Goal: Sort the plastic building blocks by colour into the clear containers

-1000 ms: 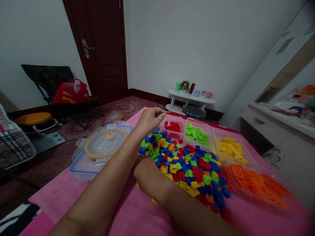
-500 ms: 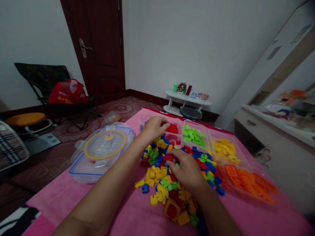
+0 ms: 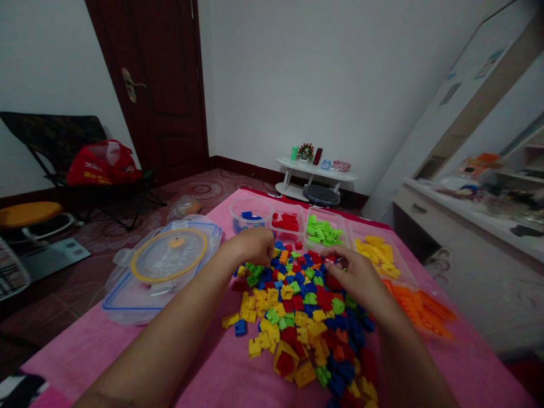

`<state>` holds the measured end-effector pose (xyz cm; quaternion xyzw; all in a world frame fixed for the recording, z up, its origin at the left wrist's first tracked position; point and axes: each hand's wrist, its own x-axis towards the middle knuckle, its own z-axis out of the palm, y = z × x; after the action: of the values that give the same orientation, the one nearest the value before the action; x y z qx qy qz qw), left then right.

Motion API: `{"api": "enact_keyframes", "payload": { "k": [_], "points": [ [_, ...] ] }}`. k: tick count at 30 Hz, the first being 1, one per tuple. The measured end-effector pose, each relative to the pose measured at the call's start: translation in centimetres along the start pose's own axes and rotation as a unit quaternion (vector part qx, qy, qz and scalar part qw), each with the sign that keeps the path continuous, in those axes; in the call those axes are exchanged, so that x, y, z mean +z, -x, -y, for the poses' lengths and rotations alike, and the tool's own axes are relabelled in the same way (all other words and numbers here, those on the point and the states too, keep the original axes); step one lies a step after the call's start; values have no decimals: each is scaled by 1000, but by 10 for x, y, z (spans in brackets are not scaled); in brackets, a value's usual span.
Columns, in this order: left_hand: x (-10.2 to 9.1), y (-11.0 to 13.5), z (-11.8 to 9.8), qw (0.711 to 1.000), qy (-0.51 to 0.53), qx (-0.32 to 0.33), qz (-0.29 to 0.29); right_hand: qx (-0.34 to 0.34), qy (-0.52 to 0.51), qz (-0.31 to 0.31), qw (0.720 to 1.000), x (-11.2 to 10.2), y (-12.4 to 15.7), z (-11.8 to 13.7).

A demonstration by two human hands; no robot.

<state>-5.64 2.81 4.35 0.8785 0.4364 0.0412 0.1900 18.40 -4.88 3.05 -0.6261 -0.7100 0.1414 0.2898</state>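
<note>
A heap of mixed plastic bricks point(image 3: 306, 317), red, blue, yellow, green and orange, lies on a pink cloth point(image 3: 221, 368). My left hand point(image 3: 250, 248) rests at the heap's far left edge with its fingers curled down into the bricks; what they hold is hidden. Over the heap's far right part, my right hand point(image 3: 359, 277) pinches a small red brick point(image 3: 330, 260). Behind the heap stand clear tubs: one with blue bricks point(image 3: 249, 215), one with red bricks point(image 3: 287, 222), one with green bricks point(image 3: 323, 231), one with yellow bricks point(image 3: 376, 251). Orange bricks point(image 3: 419, 309) lie to the right.
A stack of clear lids with a yellow ring point(image 3: 164, 263) sits on the cloth at left. On the floor beyond are a folding chair with a red bag point(image 3: 96, 164), an orange stool point(image 3: 28, 215) and a low white shelf point(image 3: 317, 178). A white cabinet point(image 3: 467, 243) stands at right.
My left hand came down from above the red tub to the heap's left edge. My right hand moved across the heap to its far right side and pinched a red brick. The heap spread toward me.
</note>
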Motion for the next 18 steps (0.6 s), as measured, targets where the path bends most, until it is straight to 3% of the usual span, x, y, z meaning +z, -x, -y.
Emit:
{"api": "enact_keyframes", "payload": {
  "k": [3,8,12,18],
  "points": [
    [4,4,-11,999,-41,6,16,-15,27,17,999,-6,3,1],
    [10,25,-19,992,-114,-54,2,-25,64,145,987,-11,12,-5],
    [28,44,-6,985,-161,-54,30,-11,100,182,978,-4,16,-3],
    [55,56,15,978,-205,-44,2,6,139,200,970,6,17,13]
  ]
}}
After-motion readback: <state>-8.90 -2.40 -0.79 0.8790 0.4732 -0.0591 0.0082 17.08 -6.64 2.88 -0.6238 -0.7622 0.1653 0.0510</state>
